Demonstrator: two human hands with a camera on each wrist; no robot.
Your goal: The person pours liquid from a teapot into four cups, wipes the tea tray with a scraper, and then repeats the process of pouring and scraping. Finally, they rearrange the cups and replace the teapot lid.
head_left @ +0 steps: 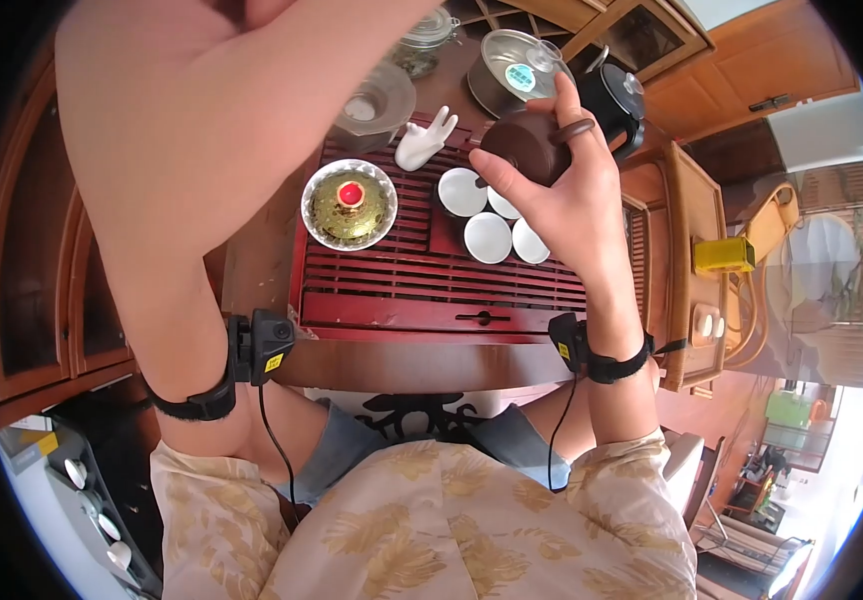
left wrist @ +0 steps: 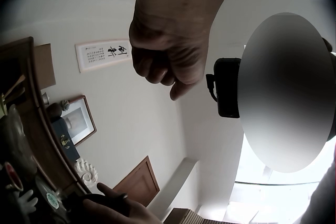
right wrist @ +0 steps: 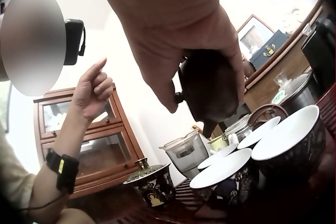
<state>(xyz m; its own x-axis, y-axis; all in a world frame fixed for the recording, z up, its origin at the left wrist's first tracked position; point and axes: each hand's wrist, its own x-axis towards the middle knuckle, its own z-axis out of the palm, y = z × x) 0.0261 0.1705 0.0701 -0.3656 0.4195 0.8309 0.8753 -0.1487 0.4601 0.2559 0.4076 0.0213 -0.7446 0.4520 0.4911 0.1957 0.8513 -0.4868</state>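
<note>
A dark brown teapot (head_left: pixel 527 148) is gripped by my right hand (head_left: pixel 592 185), thumb along its near side. In the right wrist view, the thumb tip lies beside the knob of the tilted teapot (right wrist: pixel 210 85), whose spout points down over the cups. Several teacups (head_left: pixel 488 238), white inside and dark outside, stand grouped below. My left hand (head_left: pixel 167 140) is raised close to the head camera and holds nothing. From the right wrist, that left hand (right wrist: pixel 93 95) shows its index finger extended and the others curled.
A lidded bowl (head_left: pixel 350 205) and a white hand-shaped ornament (head_left: pixel 427 140) sit on the red slatted tea tray (head_left: pixel 392 290). Behind are a glass pitcher (head_left: pixel 377 105), a lidded steel pot (head_left: pixel 502 70) and a black kettle (head_left: pixel 612 100). A wooden side rack (head_left: pixel 692 200) stands right.
</note>
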